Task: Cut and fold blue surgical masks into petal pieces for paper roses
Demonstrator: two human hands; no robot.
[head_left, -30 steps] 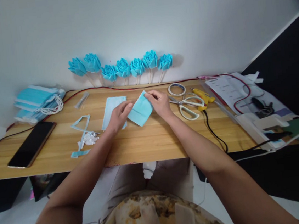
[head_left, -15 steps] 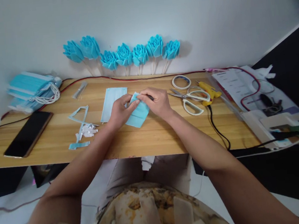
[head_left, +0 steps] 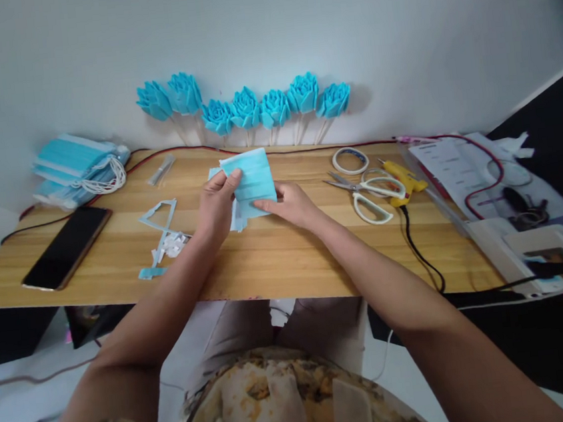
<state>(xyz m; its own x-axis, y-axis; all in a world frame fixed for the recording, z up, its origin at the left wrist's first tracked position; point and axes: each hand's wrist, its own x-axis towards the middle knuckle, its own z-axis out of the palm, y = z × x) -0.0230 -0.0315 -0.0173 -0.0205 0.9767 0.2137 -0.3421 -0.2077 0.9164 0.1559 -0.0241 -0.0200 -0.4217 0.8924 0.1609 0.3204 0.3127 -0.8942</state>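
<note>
Held up over the table between my two hands is a light blue face mask piece [head_left: 254, 177], opened flat with pleat lines across it and no ear loops visible. My left hand [head_left: 214, 203] pinches its left edge, thumb in front. At the lower right edge, my right hand [head_left: 293, 204] grips it between thumb and fingers. A paler blue mask sheet [head_left: 237, 222] lies on the table behind my left hand, mostly covered. White-handled scissors [head_left: 370, 191] lie with blades apart to the right of my right hand.
Several blue mask flowers [head_left: 245, 107] on sticks lean against the wall. Packed masks [head_left: 75, 162], a phone [head_left: 67, 248] and scraps [head_left: 170, 245] are on the left. To the right are a tape roll [head_left: 351, 161], a yellow glue gun [head_left: 404, 181] with its cord, and a power strip [head_left: 505, 254].
The mask piece has been lifted and spread open, facing upright. My right hand has shifted down to its lower right edge; my left hand still grips it. The view has shifted slightly.
</note>
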